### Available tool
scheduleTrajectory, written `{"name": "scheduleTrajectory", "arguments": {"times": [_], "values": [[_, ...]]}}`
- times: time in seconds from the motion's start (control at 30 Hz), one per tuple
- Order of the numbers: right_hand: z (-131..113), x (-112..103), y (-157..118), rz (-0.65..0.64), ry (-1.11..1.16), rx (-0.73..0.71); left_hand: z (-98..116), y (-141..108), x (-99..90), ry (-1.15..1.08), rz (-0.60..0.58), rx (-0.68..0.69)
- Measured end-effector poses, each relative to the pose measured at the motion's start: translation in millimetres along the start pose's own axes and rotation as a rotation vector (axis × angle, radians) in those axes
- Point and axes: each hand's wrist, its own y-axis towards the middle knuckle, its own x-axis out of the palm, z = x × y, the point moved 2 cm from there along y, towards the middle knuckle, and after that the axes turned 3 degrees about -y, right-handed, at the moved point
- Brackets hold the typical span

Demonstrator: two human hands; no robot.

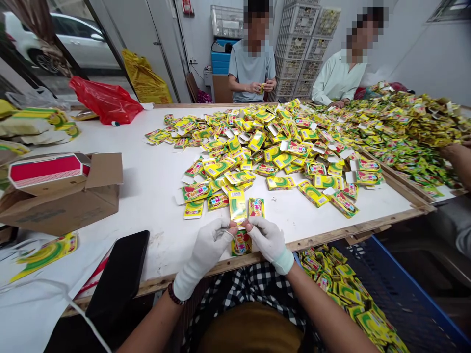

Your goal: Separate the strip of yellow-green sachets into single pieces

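Two gloved hands at the near edge of the tabletop (158,211), working low and close to the body. Left hand (208,250) and right hand (267,240) are both narrowed to a pinch, white fabric fingertips meeting at the lower end of a yellow packet (237,206), which stands nearly upright with its barcode facing the wearer; probably held this way to work on its bottom edge, though the grip itself hides that edge. A second packet (241,242) lies directly under the hands, and a third (256,207) sits just beyond them. A thin loop seems to circle the left fingers; too small to identify. Main heap of packets (257,152) is spread thinly across the middle of the tabletop, apparently so single pieces can be drawn off, and thickens toward a wood-edged tray of green-and-yellow packets (401,132) at far right. More packets fill a blue-framed bin (405,294) at the right knee, within easy reach. Print is bright yellow, green and red; large lettering on the packets looks like a brand name, but it is too blurred to read reliably. Barcodes are visible, digits not. A black phone (117,274) lies at the left edge beside an open cardboard box (62,196). Across the tabletop, a co-worker in a grey shirt (252,63) holds a packet in both hands.
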Motion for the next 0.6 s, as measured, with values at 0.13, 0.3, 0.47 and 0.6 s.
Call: {"name": "scheduleTrajectory", "arguments": {"times": [0.13,0.3,0.47,0.6], "values": [[-0.9,0.8,3.2,-0.003,0.047,0.066,3.3,2.8,0.6,-0.008,-0.007,-0.025],[3.3,-11.8,-1.6,-0.079,-0.06,-0.23,2.7,-6.2,-7.9,0.158,-0.092,0.191],[7.8,-18.9,-13.6,-0.168,-0.151,-0.451,2.4,-20.7,-6.3,0.39,-0.194,0.524],[12.2,-11.6,-11.7,-0.077,-0.1,-0.268,0.8,-14.9,-4.2,0.369,-0.138,0.418]]}}
